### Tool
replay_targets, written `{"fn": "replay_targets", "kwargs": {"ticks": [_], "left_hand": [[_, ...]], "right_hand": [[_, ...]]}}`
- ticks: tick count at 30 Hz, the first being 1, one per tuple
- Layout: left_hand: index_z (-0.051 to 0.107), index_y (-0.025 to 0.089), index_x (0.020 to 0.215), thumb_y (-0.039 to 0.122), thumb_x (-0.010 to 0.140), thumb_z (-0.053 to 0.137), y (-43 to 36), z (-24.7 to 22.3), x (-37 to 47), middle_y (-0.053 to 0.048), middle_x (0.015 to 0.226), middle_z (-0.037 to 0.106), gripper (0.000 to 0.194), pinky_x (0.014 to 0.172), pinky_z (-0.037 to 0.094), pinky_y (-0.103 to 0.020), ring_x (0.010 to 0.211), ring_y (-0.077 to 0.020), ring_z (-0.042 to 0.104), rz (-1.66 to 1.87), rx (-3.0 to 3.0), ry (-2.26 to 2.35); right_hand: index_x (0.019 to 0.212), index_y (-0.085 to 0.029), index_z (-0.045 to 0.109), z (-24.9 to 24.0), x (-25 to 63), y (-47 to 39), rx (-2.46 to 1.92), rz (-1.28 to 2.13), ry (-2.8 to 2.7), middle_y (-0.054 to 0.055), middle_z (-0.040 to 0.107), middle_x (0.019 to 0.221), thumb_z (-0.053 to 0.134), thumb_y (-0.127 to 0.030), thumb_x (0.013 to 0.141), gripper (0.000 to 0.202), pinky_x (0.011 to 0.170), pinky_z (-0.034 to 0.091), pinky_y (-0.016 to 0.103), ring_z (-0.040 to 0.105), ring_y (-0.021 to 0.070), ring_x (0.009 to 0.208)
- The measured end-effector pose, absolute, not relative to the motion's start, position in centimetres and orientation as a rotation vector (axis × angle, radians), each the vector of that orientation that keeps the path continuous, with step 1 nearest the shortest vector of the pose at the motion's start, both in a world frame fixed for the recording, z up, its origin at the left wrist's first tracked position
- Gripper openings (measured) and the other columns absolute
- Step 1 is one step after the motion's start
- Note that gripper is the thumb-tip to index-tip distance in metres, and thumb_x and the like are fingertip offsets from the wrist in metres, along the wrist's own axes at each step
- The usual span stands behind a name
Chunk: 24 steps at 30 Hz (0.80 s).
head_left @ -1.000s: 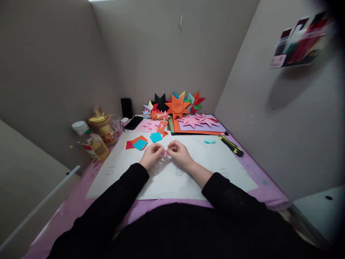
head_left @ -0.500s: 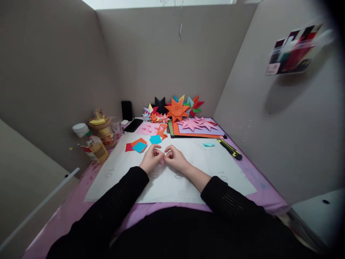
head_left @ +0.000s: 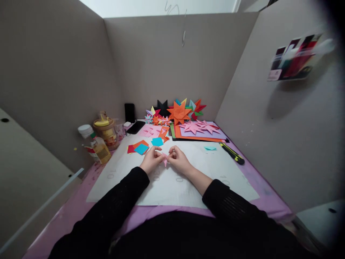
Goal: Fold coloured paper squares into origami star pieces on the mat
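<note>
My left grip (head_left: 151, 160) and right grip (head_left: 178, 160) are both pinched nearly closed on a small pink pointed piece of folded paper (head_left: 165, 163), held between them over the wide white paper sheet (head_left: 172, 196) on the tabletop (head_left: 272, 201). A bright blue paper square (head_left: 157, 141) lies just beyond my left grip.

Peripheral items noted: left side of surface (head_left: 272, 199) and right partition (head_left: 250, 97).
Amber bottle (head_left: 101, 151) stands near yellow-lidded tub (head_left: 108, 135); dark phone (head_left: 136, 127) lies flat beside small white case (head_left: 127, 124); multicoloured packet (head_left: 293, 59) mounted on partition.
</note>
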<state>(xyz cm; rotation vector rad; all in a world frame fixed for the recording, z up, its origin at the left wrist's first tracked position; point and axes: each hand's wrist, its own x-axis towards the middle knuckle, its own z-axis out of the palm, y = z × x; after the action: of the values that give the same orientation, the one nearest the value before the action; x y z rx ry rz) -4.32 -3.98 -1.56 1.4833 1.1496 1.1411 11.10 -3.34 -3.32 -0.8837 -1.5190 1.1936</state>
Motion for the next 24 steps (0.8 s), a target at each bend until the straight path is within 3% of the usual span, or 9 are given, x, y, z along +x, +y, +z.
{"fn": "replay_targets", "kwargs": {"ticks": [3, 9, 12, 16, 20, 24], "left_hand": [[0.046, 0.016, 0.091, 0.029, 0.067, 0.063, -3.7, -1.6, -4.8, 0.007, 0.053, 0.053, 0.032, 0.044, 0.033, -0.018, 0.044, -0.0075, 0.048, 1.132, 1.51, 1.182], [0.049, 0.015, 0.096, 0.032, 0.069, 0.061, -3.6, -1.6, -5.0, 0.001, 0.066, 0.057, 0.034, 0.055, 0.042, -0.021, 0.057, -0.0099, 0.054, 1.232, 1.5, 1.172], [0.056, 0.014, 0.088, 0.035, 0.07, 0.06, -4.1, -1.1, -4.6, -0.003, 0.074, 0.059, 0.028, 0.056, 0.044, -0.022, 0.064, -0.0117, 0.055, 1.18, 1.53, 1.13], [0.058, 0.013, 0.07, 0.037, 0.074, 0.056, -4.7, -0.6, -4.3, -0.001, 0.063, 0.059, 0.024, 0.053, 0.041, -0.022, 0.055, -0.0106, 0.052, 1.071, 1.59, 1.109], [0.057, 0.013, 0.066, 0.038, 0.074, 0.054, -4.6, -0.7, -4.5, 0.002, 0.055, 0.054, 0.027, 0.047, 0.034, -0.02, 0.048, -0.0087, 0.046, 1.076, 1.611, 1.177], [0.058, 0.013, 0.065, 0.038, 0.075, 0.052, -4.6, -0.9, -4.5, 0.001, 0.055, 0.054, 0.027, 0.047, 0.033, -0.02, 0.048, -0.0085, 0.044, 1.026, 1.66, 1.172]], "right_hand": [[0.082, -0.021, 0.04, -3.2, 11.4, -3.0, -0.906, 1.191, -1.476, -0.01, 0.05, 0.054, 0.054, -0.017, 0.065, 0.022, 0.046, 0.032, 0.018, 0.045, 0.0073, 0.045], [0.082, -0.022, 0.039, -2.9, 11.8, -2.8, -0.906, 1.173, -1.403, -0.008, 0.054, 0.055, 0.056, -0.02, 0.065, 0.024, 0.052, 0.038, 0.021, 0.051, 0.0099, 0.05], [0.082, -0.021, 0.04, -3.0, 11.4, -3.1, -0.891, 1.162, -1.427, -0.007, 0.056, 0.057, 0.056, -0.021, 0.067, 0.022, 0.054, 0.039, 0.022, 0.053, 0.0107, 0.052], [0.083, -0.022, 0.041, -3.0, 10.9, -3.5, -0.874, 1.214, -1.456, -0.006, 0.058, 0.058, 0.059, -0.024, 0.067, 0.025, 0.057, 0.042, 0.025, 0.055, 0.0121, 0.054], [0.086, -0.021, 0.046, -2.7, 10.9, -3.6, -0.906, 1.282, -1.425, -0.005, 0.058, 0.058, 0.058, -0.03, 0.069, 0.023, 0.056, 0.041, 0.024, 0.054, 0.0118, 0.054], [0.066, -0.017, 0.051, -2.5, 11.0, -3.5, -0.961, 1.223, -1.53, -0.004, 0.051, 0.054, 0.057, -0.033, 0.071, 0.017, 0.05, 0.035, 0.021, 0.046, 0.0096, 0.05]]}}
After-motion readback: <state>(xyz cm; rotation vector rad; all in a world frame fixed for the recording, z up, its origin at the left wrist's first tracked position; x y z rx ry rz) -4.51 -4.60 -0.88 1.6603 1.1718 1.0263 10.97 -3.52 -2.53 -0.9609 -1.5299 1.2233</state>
